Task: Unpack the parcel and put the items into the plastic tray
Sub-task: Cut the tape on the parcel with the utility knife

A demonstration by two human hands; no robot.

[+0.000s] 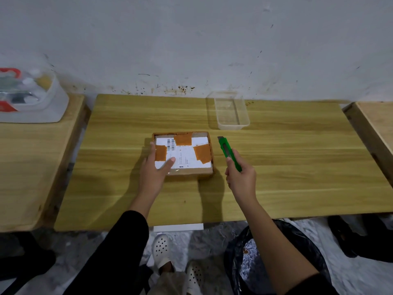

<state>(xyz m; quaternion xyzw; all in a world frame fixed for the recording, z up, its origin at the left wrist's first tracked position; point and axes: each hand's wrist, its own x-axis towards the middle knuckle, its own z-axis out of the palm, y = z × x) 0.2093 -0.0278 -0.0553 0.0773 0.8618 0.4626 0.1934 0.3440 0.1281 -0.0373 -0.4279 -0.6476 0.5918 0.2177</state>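
— On the wooden table (276,158), what do the hands hold?
— Left hand (156,167) lies spread flat on the taped parcel (185,154); right hand (241,177) clenches a green box cutter (228,152).
— The plastic tray (230,110)?
— Behind them, holding nothing.

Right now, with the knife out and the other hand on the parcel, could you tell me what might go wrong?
1. The left hand lies flat on the parcel, its fingers over the taped label; a cut by the green utility knife in the right hand could slip toward them.
2. A deep cut might damage whatever is inside, which is hidden.
3. The plastic tray sits beyond the knife; a long stroke could knock it.
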